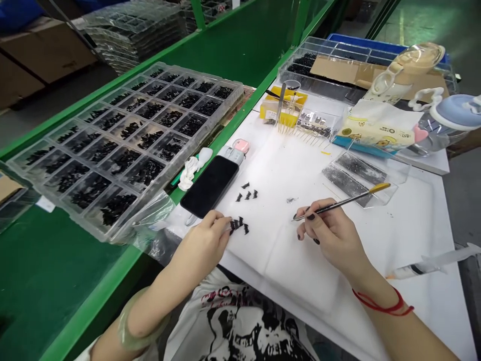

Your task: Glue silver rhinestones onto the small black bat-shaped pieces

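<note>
Small black parts (239, 224) lie in a little cluster on the white counter (376, 235), close to its near left edge, and the left hand (205, 240) sits right on them, fingers curled down with the fingertips (226, 225) touching the nearest pieces. Whether any piece is actually pinched there, I cannot tell. A second group of the same black parts (247, 192) rests a bit farther in, just beside the dark phone (209, 185), which lies face up by the counter's left edge.

Over to the right hand (330, 233): it is closed in a pen-style grip around a slim tool with a yellow tip (340, 202), thumb and forefinger clamped on the shaft, the metal point aimed left toward the cluster and held just above the white surface. A red cord (381, 304) circles that wrist; a pale green bangle (137, 326) rings the left forearm.

On the green bench to the left, a clear tray with many compartments (124, 145) holds more black pieces. At the far edge of the counter stand a yellow box (282, 105) and a small clear box (319, 123). A syringe (432, 263) lies near the right edge, well apart from both hands.
</note>
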`<state>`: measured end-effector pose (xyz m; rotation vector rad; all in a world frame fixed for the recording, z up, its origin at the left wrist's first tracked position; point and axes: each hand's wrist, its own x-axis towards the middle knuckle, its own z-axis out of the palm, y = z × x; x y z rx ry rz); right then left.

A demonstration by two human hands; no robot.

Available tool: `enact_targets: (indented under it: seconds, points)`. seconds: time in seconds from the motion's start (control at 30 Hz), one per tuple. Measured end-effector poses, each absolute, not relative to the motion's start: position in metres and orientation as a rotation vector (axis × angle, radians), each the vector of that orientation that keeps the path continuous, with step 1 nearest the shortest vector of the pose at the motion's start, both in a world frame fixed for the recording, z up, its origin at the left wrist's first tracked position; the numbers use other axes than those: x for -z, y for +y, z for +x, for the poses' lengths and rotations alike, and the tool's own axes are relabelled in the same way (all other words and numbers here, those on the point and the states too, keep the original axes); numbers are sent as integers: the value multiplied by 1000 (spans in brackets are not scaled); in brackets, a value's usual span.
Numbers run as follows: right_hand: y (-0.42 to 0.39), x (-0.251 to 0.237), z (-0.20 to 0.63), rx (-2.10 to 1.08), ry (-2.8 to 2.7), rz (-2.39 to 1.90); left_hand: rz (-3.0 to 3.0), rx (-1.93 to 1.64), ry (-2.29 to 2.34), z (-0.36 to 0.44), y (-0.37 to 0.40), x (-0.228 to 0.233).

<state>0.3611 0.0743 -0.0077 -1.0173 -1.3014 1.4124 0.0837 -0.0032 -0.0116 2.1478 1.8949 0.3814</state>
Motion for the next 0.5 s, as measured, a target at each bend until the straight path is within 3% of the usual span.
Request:
enact_targets:
  seconds: [0.5]
  points:
    - [72, -2, 359, -1570, -1200, -918, 1978, -936, 1953, 100, -12, 13]
